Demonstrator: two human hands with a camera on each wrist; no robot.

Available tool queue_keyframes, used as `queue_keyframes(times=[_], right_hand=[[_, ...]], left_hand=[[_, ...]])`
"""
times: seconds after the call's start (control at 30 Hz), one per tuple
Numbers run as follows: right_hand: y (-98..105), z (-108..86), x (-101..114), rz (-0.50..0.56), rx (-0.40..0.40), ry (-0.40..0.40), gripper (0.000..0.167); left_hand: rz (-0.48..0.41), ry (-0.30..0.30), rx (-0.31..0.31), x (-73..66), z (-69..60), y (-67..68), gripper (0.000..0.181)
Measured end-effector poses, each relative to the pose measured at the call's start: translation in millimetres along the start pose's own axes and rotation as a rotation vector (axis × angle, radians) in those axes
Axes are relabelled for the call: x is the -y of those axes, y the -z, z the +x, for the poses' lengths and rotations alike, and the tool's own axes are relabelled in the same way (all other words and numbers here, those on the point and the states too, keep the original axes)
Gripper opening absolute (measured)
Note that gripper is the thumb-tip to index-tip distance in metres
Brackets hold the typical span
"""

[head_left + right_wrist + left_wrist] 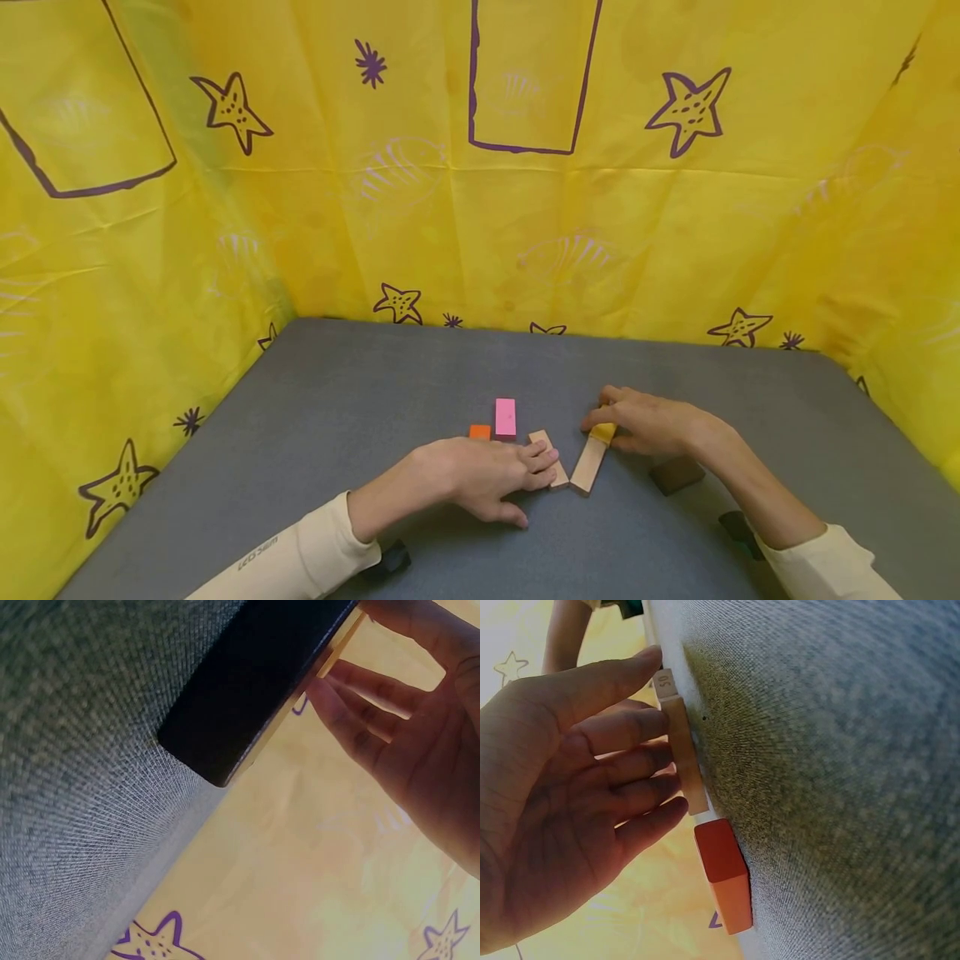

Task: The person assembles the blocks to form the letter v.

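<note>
In the head view two plain wooden blocks lie in a V whose near ends meet. My left hand rests its outstretched fingers on the left wooden block, and the left wrist view shows those fingertips against its side. Between the thumb and fingers of my right hand is a yellow block, pinched at the far end of the right wooden block. The dark block hides part of the yellow block in the right wrist view.
A pink block lies beyond my left hand, with an orange block beside it, partly covered by that hand. Below my right wrist is the dark brown block. Yellow cloth walls the grey tabletop.
</note>
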State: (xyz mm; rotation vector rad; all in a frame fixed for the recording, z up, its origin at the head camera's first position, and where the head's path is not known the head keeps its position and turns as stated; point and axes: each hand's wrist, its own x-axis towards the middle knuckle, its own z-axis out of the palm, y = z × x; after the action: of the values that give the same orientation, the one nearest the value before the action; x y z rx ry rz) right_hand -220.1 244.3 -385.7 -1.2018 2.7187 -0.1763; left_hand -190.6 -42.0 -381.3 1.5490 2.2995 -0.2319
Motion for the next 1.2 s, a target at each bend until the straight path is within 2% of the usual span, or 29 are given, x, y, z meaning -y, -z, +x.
queue_keyframes(times=[0.37,0.9,1.2], right_hand=[[-0.7,1.2,-0.9,-0.004,-0.006,0.024,0.038],[1.1,-2.0,-2.5,0.013,-0.007,0.014,0.041],[7.7,-5.5,1.0,0.026,-0.014,-0.018,0.045]], left_hand=[[-0.007,0.000,-0.006,-0.2,-1.1,-1.2,0.070],[0.000,0.000,-0.010,0.0,-0.2,-1.0,0.069],[-0.023,0.002,-0.010,0.5,-0.1,-0.1,0.069]])
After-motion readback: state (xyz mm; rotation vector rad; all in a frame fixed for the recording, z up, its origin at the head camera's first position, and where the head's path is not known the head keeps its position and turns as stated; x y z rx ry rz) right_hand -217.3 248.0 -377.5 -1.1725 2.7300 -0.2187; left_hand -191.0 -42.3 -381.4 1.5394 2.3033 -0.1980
